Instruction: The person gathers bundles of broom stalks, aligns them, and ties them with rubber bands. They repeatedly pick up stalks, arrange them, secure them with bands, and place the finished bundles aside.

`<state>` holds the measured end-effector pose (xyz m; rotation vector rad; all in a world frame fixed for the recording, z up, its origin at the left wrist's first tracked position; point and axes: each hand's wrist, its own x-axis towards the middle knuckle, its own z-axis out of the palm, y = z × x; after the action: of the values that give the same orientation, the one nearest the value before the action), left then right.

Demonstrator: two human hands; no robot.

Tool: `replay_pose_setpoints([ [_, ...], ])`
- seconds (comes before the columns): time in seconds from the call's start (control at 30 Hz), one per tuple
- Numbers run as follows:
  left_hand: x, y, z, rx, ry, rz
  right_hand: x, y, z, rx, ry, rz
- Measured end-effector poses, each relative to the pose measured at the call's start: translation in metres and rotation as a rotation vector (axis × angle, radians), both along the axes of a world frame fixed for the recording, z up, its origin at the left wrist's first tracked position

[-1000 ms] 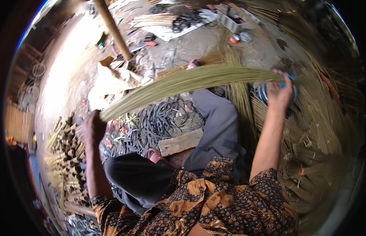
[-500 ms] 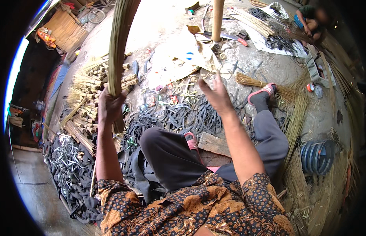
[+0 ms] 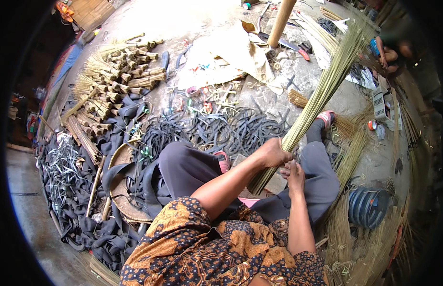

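Since half a second ago: bundle of straw stalks [image 3: 321,90] shifted from the person's left side, where it stood near upright, to the middle, now slanting up and to the right over the lap.

Left hand [image 3: 274,153]: closed in a full fist round the bundle near its lower end; stalks run out above the knuckles and a short butt end shows below the fist.

Right hand [image 3: 295,175]: just below and right of the left hand, fingers loosely curled, fingertips touching the bundle's lower end; whether it grips cannot be told.

Bundle: long, thin, pale green-yellow stalks, stiff and straight, packed tight at the fist and fanning out toward the far tip.

Items listed by place relative to the bundle:
- Grey trousers [image 3: 193,167], soft cloth, under the butt end.
- Patterned shirt [image 3: 221,248], brown and orange on dark, nearer the camera.
- Wooden block [image 3: 277,183], flat, pale, just beneath the butt end.
- Black rubber strips [image 3: 231,131], narrow, curled, tangled in a heap to the left.
- Short tied straw bunches [image 3: 121,76], stacked well to the left.
- Wooden pole [image 3: 282,21], round, upright, beyond and left of the tip.
- Loose straw [image 3: 355,143] on the ground to the right.
- Blue ribbed spool [image 3: 369,207], lower right.
- Pink sandal [image 3: 327,117], beside the mid-length, on the right.
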<state>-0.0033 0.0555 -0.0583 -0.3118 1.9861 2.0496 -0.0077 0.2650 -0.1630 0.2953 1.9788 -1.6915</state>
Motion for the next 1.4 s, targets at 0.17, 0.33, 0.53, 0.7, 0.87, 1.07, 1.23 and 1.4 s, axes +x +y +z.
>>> replay_pose_setpoints([
  [0.17, 0.005, 0.046, -0.121, 0.01, -0.423, 0.008, 0.013, 0.016, -0.021, -0.008, -0.082, 0.015],
  [0.33, 0.015, 0.048, -0.168, -0.241, -0.458, -0.018, 0.004, -0.011, -0.044, -0.004, -0.093, 0.074],
  [0.53, 0.03, 0.035, -0.153, -0.047, -0.376, -0.032, 0.004, -0.028, -0.06, -0.036, -0.186, 0.115],
  [0.7, 0.032, 0.029, -0.139, 0.226, -0.554, -0.014, 0.009, -0.019, -0.062, -0.141, -0.182, 0.021],
  [0.87, 0.028, 0.029, -0.137, 0.308, -0.605, -0.004, 0.013, -0.014, -0.063, -0.261, -0.282, -0.148],
  [1.07, 0.029, 0.027, -0.134, 0.37, -0.644, 0.049, 0.011, -0.018, -0.066, -0.368, -0.309, -0.227],
  [1.23, 0.024, 0.024, -0.122, 0.275, -0.667, 0.01, 0.015, -0.02, -0.06, -0.416, -0.311, -0.197],
  [1.4, 0.022, 0.024, -0.128, 0.325, -0.705, 0.045, 0.008, -0.013, -0.07, -0.499, -0.42, -0.253],
])
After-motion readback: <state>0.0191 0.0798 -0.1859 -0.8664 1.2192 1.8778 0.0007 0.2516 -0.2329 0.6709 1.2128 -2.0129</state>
